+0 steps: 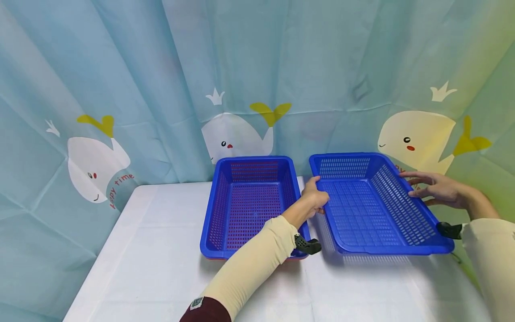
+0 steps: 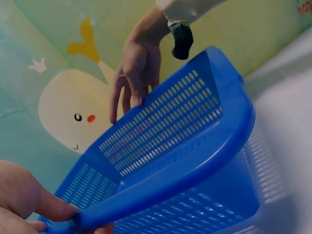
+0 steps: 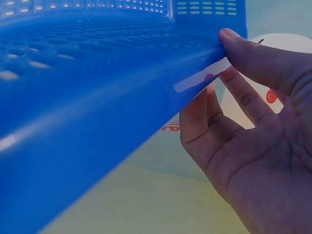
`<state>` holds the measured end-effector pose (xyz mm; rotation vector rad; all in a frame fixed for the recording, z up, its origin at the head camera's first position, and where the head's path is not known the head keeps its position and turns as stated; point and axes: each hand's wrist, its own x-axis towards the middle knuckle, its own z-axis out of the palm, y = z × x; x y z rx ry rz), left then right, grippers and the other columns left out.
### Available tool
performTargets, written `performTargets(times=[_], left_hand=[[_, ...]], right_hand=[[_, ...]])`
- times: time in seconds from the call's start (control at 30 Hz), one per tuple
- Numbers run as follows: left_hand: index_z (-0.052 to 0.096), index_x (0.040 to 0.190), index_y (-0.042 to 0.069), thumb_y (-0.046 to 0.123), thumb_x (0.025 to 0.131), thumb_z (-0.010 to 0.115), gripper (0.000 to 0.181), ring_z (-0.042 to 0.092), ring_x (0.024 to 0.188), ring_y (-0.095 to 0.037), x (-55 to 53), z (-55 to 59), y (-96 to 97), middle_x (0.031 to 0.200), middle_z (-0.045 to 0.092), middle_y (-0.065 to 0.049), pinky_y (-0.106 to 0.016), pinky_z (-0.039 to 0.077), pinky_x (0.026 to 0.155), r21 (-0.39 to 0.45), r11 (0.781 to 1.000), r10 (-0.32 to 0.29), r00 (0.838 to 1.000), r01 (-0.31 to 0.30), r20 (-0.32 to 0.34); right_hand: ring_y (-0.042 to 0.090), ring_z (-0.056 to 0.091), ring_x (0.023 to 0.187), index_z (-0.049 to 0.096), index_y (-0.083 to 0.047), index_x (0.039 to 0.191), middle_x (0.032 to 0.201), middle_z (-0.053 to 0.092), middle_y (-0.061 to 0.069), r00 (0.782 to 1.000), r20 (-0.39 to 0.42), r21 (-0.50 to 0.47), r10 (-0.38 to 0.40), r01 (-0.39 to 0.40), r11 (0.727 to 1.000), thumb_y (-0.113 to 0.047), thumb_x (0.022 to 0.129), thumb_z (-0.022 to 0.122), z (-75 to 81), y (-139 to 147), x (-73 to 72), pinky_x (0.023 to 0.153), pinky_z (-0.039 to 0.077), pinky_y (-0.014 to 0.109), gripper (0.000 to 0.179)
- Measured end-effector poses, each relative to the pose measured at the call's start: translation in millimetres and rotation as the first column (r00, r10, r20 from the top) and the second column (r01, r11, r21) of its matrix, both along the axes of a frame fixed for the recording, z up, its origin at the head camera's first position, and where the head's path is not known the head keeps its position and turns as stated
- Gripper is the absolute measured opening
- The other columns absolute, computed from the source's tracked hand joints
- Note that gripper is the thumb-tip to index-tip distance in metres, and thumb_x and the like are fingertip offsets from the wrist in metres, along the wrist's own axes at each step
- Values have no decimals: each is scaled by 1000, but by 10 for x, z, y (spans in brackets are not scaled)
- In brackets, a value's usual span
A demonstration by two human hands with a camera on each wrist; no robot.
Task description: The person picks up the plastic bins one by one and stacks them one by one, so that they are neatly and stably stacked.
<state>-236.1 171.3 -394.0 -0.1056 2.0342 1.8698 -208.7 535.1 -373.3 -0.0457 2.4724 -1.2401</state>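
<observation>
A blue plastic basket (image 1: 368, 210) with slotted walls is held at the table's right side, tilted and partly raised, its shadow below. My left hand (image 1: 314, 197) grips its left rim; in the left wrist view the thumb (image 2: 58, 207) lies over the rim and fingertips show beneath. On the opposite rim is my right hand (image 1: 442, 190). The right wrist view shows its thumb (image 3: 243, 51) on the rim and the other fingers bent around below. Left of this basket stands a second blue basket (image 1: 207, 223), with red showing through its holes and under its rim.
My left forearm (image 1: 253, 259) crosses the second basket's front right corner. Both stand over a white table (image 1: 153, 250), whose back edge meets a blue curtain (image 1: 334, 67) printed with whales. A dark strap piece (image 1: 307, 245) sticks out from my left wrist.
</observation>
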Motion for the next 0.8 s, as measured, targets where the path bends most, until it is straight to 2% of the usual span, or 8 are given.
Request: performTargets(times=[0.17,0.33,0.47,0.57,0.7,0.8], left_hand=[[49,151,20,-22,84,55,80,60,60,-26,-7,7,-7,117,56,-16,-27,45,37,-6,1000,-4,1000,4,-7],[50,151,20,-21,84,59,79,54,54,-22,-22,14,-24,122,58,-17,-24,42,35,-46,999,-15,1000,15,-15],[51,151,20,-22,81,60,82,53,49,-19,-34,21,-36,121,60,-18,-34,56,44,-75,997,-25,999,21,-46],[51,151,19,-22,81,61,83,57,50,-20,-40,51,-63,119,64,-17,-40,61,52,-78,996,-38,997,32,-72],[50,152,18,-20,84,65,80,58,54,-20,-45,117,-115,118,66,-16,-32,56,44,-50,997,-60,994,56,-92],[51,152,19,-18,86,69,78,57,57,-19,-51,166,-163,116,64,-13,-29,55,45,-37,997,-78,991,74,-109]], right_hand=[[37,63,108,31,-7,156,146,28,39,1000,-2,10,-7,7,1000,-10,102,63,14,-16,-4,90,57,58,63],[39,63,110,27,-1,156,146,29,41,1000,-15,38,-1,2,999,-10,101,64,24,-21,-6,90,57,58,67],[40,63,110,27,0,156,146,30,41,999,-46,65,7,-4,998,-11,101,65,45,-16,9,88,58,58,67],[40,64,109,29,0,155,146,30,42,998,-64,73,12,-7,997,-10,101,64,88,-29,17,88,58,58,66],[40,65,108,29,0,154,147,30,42,997,-76,78,15,-9,997,-10,101,64,170,-67,41,86,59,57,65],[42,64,109,29,1,154,148,30,42,996,-82,94,22,-14,995,-10,101,65,246,-99,65,86,59,56,66]])
